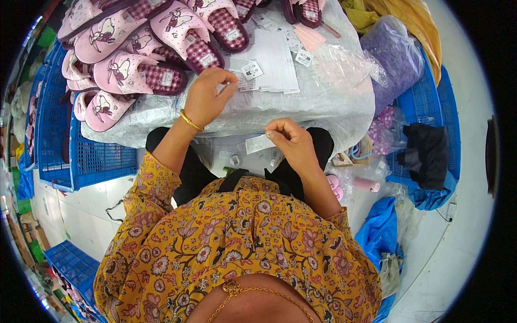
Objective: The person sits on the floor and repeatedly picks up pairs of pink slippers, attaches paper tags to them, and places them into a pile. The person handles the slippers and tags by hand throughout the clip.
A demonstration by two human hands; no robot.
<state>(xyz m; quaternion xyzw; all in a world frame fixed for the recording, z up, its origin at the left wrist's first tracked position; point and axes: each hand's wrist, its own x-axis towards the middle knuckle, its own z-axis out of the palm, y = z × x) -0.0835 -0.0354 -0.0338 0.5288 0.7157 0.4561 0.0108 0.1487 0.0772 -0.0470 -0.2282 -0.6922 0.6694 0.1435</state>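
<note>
- Right hand (293, 142) pinched a white tag (259, 144) between thumb and fingers, holding it out over the lap, just off the near edge of the bench (226, 125).
- Left hand (211, 98) hung over that edge with its fingers curled and the thumb near them; whether it gripped anything small, I could not tell.
- Just beyond its knuckles lay the heel of a pink slipper (187, 36); touching or barely apart was unclear.
- That white tag looked thin and flat, probably almost weightless and quick to crease; a light pinch at one end or corner seemed best, leaving its face uncovered.
- Slippers of this kind looked light, with a soft, giving upper and a somewhat firmer sole; a hold across the heel or along the sole's sides would likely have squashed them least.
- Paper slips (277, 67) lay stacked beyond the fingers, a square tag (251, 70) on top; loose sheets like those seemed apt to slide or cling together, so lifting by one edge looked safest.
</note>
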